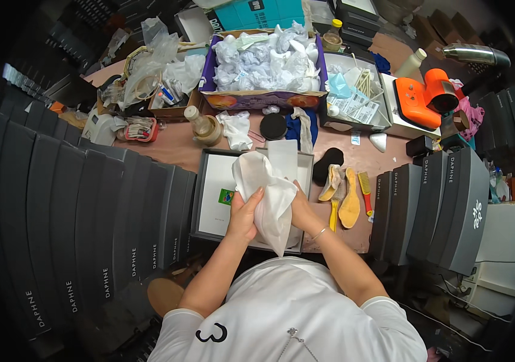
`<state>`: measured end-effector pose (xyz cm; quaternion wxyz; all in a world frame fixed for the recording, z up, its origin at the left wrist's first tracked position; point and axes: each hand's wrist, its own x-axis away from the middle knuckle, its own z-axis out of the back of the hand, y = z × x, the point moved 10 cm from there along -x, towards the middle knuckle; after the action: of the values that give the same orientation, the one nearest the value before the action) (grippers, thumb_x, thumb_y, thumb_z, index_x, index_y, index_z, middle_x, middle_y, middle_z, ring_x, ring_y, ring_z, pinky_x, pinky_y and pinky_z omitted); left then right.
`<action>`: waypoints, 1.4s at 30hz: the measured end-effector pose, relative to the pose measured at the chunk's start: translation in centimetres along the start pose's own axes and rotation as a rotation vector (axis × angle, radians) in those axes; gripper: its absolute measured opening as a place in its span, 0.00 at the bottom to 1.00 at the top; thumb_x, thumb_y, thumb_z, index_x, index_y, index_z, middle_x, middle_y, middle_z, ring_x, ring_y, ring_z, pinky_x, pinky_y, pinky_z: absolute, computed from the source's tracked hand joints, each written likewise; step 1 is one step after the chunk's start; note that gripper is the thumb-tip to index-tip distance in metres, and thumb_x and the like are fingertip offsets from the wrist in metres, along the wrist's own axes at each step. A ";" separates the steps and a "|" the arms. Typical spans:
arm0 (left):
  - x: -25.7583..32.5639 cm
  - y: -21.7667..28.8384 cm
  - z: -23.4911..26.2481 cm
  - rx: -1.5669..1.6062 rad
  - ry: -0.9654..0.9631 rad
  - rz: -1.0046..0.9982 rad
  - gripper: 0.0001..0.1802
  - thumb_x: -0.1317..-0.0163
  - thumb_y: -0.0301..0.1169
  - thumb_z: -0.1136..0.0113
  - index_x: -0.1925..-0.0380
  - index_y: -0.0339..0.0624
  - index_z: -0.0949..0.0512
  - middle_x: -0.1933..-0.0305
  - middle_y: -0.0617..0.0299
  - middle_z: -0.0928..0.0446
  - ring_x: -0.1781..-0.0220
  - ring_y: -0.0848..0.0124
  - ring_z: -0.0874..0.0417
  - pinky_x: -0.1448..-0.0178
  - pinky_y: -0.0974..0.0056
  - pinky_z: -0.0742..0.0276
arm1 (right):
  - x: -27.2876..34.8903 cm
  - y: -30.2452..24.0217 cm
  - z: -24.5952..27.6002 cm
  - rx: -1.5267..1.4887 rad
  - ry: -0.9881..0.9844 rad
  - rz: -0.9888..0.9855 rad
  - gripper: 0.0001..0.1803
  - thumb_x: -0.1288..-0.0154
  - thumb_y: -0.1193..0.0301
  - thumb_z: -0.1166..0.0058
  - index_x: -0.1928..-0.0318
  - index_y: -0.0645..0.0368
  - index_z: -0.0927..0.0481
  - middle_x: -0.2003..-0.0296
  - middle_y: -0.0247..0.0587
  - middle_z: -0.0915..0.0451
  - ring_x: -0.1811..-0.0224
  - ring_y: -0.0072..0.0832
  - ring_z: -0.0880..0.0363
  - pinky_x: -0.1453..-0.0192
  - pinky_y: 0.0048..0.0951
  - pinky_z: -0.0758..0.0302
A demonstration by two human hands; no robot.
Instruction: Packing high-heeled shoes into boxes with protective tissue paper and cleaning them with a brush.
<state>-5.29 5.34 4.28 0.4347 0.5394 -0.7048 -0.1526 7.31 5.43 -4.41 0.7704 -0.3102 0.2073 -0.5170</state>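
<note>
Left hand and right hand both grasp white tissue paper above an open box on the counter.

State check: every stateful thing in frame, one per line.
left hand: closed on white tissue paper
right hand: gripping the same sheet
white tissue paper: crumpled, held above the box
open dark shoe box: lid off, white lining showing
purple cardboard box: open, full of crumpled white paper
dark boxes at left: closed, stacked on edge

brown table, open shoebox, brushes
</note>
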 end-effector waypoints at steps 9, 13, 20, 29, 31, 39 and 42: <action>-0.5 0.0 0.8 -0.257 0.072 -0.268 0.38 0.42 0.17 0.42 0.32 0.38 0.47 0.38 0.54 0.33 0.39 0.66 0.29 0.36 0.63 0.33 | 5.5 2.2 -2.3 -1.279 -0.013 -0.620 0.35 0.37 0.61 0.46 0.32 0.59 0.40 0.40 0.43 0.29 0.39 0.43 0.31 0.33 0.38 0.38; -2.9 -5.2 1.8 -0.366 0.079 -0.222 0.41 0.43 0.15 0.45 0.30 0.41 0.50 0.37 0.53 0.36 0.37 0.65 0.31 0.35 0.62 0.33 | 5.4 -2.4 5.2 -0.877 -0.033 -0.445 0.47 0.36 0.62 0.45 0.27 0.61 0.60 0.34 0.54 0.42 0.33 0.43 0.39 0.32 0.39 0.41; -3.0 -9.5 4.3 -0.273 0.003 0.310 0.33 0.35 0.30 0.48 0.31 0.37 0.45 0.35 0.52 0.36 0.33 0.63 0.35 0.32 0.58 0.37 | 3.4 -1.3 1.2 -0.102 0.043 -0.275 0.53 0.50 0.77 0.38 0.28 0.64 0.57 0.33 0.71 0.49 0.29 0.60 0.51 0.27 0.43 0.47; 1.4 -9.8 5.0 -0.524 -0.095 0.141 0.41 0.36 0.35 0.41 0.30 0.33 0.52 0.31 0.43 0.42 0.30 0.58 0.38 0.31 0.58 0.39 | 2.4 -0.2 5.8 -0.444 0.190 -0.393 0.50 0.53 0.82 0.46 0.28 0.63 0.54 0.33 0.55 0.42 0.28 0.41 0.45 0.27 0.33 0.47; 1.5 -9.4 4.2 -0.516 -0.132 0.106 0.47 0.40 0.45 0.37 0.30 0.35 0.51 0.30 0.43 0.43 0.30 0.52 0.40 0.32 0.54 0.38 | 3.2 -1.9 7.3 -0.788 0.281 -0.343 0.49 0.52 0.83 0.49 0.28 0.63 0.54 0.32 0.51 0.43 0.28 0.37 0.46 0.27 0.32 0.48; 3.4 -4.5 -0.3 -0.810 -0.337 -0.263 0.37 0.37 0.46 0.43 0.34 0.38 0.43 0.33 0.49 0.38 0.31 0.62 0.38 0.31 0.59 0.41 | 5.5 -5.9 12.6 -1.065 0.386 -0.206 0.49 0.51 0.85 0.52 0.27 0.62 0.56 0.30 0.45 0.48 0.26 0.33 0.50 0.26 0.33 0.51; 4.0 -3.5 0.8 -0.691 -0.315 -0.330 0.32 0.32 0.42 0.52 0.33 0.37 0.44 0.32 0.50 0.40 0.30 0.59 0.40 0.28 0.58 0.46 | 5.7 -7.1 12.3 -1.049 0.327 -0.203 0.49 0.51 0.86 0.52 0.27 0.62 0.57 0.30 0.44 0.48 0.27 0.32 0.48 0.26 0.33 0.50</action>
<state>-3.85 0.25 3.19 0.4467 0.4378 -0.5741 -0.5284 12.63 1.50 9.40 0.4170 -0.5863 0.5224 -0.4576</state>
